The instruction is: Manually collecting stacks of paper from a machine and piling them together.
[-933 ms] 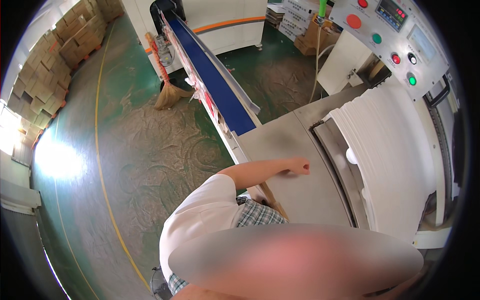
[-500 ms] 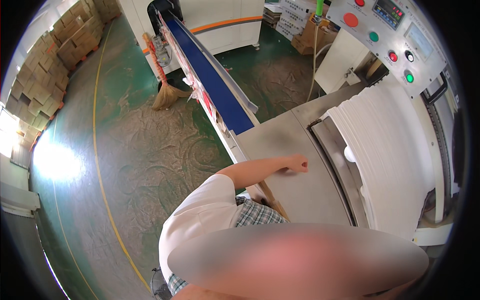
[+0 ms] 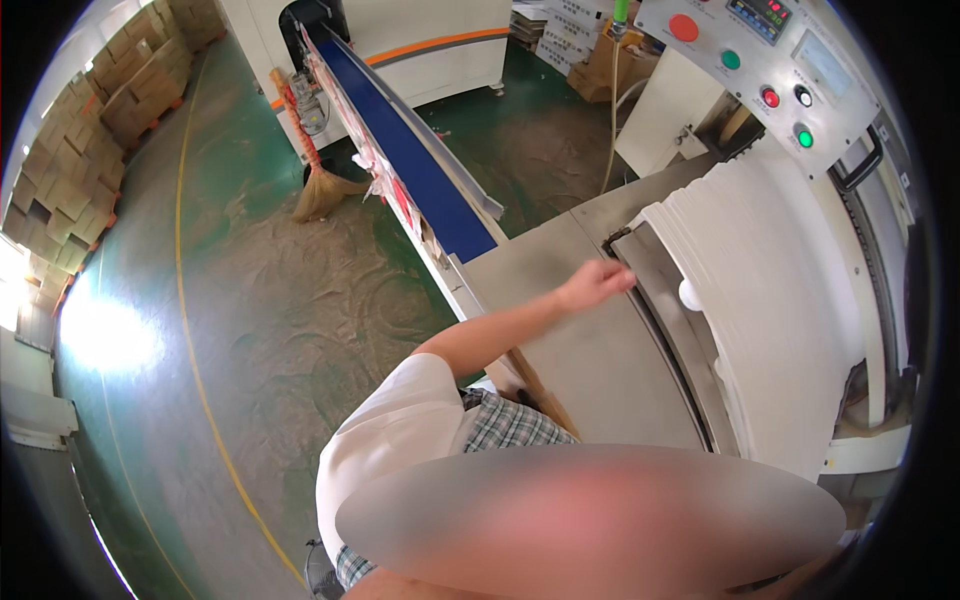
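Note:
My left hand (image 3: 597,286) hangs over the grey metal table (image 3: 610,375), its fingers curled into a loose fist with nothing seen in them. The knuckles are close to the dark slot (image 3: 668,345) along the table's right side. Beyond that slot lies a long bank of white layered sheets (image 3: 780,290), soft and paper-like. A white round knob (image 3: 690,294) stands at its near left side. My right hand is not in view; a blurred patch covers the lower middle of the picture.
A blue conveyor belt (image 3: 405,145) runs from the table to a white machine (image 3: 440,65), with pinkish-white scraps (image 3: 385,185) along its side. A control panel (image 3: 765,75) with coloured buttons is at upper right. A straw broom (image 3: 322,190) leans left of the belt; stacked cartons (image 3: 65,185) stand far left.
My left hand has moved up and away from me, slightly to the right, toward the slot and the white sheets. It stays curled. The whole view has shifted slightly.

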`<state>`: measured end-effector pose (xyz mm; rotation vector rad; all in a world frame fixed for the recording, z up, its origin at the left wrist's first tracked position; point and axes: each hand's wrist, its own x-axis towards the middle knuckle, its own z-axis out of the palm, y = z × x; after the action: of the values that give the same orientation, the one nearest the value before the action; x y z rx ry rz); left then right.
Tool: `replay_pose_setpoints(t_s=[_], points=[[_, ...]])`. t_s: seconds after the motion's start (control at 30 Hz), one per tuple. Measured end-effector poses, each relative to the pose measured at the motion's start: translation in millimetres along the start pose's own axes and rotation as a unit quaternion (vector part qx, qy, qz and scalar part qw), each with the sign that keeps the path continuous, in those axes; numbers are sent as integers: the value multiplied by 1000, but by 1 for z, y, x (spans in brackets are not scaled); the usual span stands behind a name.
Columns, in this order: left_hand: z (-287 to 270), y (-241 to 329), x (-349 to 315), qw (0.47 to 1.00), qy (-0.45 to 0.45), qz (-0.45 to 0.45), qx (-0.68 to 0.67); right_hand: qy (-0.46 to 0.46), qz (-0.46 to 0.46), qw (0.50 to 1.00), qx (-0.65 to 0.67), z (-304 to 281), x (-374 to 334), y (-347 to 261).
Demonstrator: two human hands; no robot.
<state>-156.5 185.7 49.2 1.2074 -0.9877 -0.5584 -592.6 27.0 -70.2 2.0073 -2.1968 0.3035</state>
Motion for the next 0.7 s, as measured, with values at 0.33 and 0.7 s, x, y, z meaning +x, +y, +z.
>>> replay_pose_setpoints(t_s=[0.33,0.7], points=[[-77,330,-109,561,221,778,-174,42,-47,997,34,1,7,2],[-72,341,-126,542,166,778,-272,65,-19,997,45,22,7,5]])
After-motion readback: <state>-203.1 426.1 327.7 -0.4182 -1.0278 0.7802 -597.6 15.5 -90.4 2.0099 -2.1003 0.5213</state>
